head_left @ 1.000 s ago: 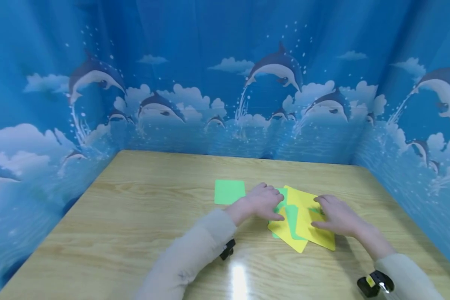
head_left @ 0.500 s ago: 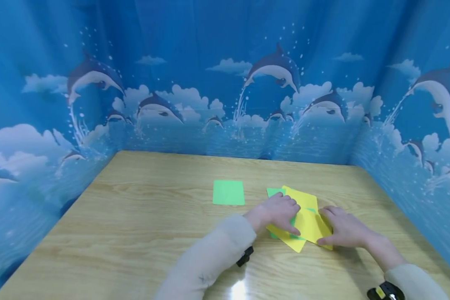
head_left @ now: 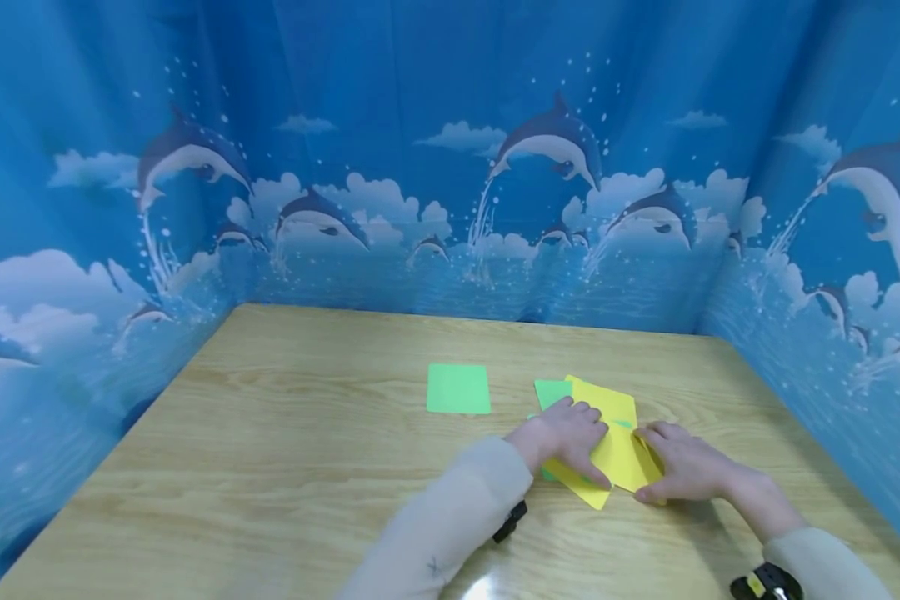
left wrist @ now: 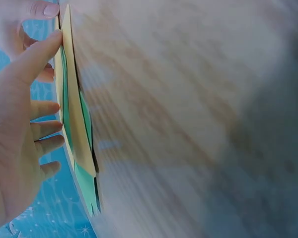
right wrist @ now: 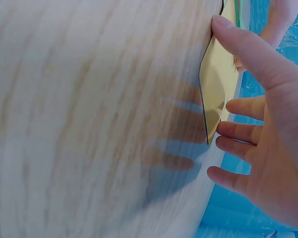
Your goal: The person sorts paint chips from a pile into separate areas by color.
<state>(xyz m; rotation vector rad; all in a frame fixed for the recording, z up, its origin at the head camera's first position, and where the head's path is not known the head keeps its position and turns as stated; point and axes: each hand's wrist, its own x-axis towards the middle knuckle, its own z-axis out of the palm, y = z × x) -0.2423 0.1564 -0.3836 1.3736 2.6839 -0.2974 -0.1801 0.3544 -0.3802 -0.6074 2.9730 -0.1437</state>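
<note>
A loose, overlapping pile of yellow sheets (head_left: 603, 402) and green sheets (head_left: 553, 392) lies on the wooden table, right of centre. My left hand (head_left: 572, 435) rests over the pile's left part, fingers spread and fairly straight, hiding some of the sheets. On the pile's right side, my right hand (head_left: 686, 465) touches the edge of the top yellow sheet (right wrist: 216, 74) with thumb and fingertips. That edge looks slightly bent up in the head view. From the right wrist, the fingers appear extended and the thumb lies at the sheet's edge. Side-on, the left wrist view shows the layered sheets (left wrist: 74, 89).
A single green square sheet (head_left: 458, 388) lies flat left of the pile. The wooden table (head_left: 285, 450) reaches back to a blue curtain (head_left: 390, 167) printed with dolphins, which also hangs along both sides.
My left hand has moved right and slightly nearer, onto the pile. The right hand has come down and nearer to the top yellow sheet's right edge. The separate green square stays put.
</note>
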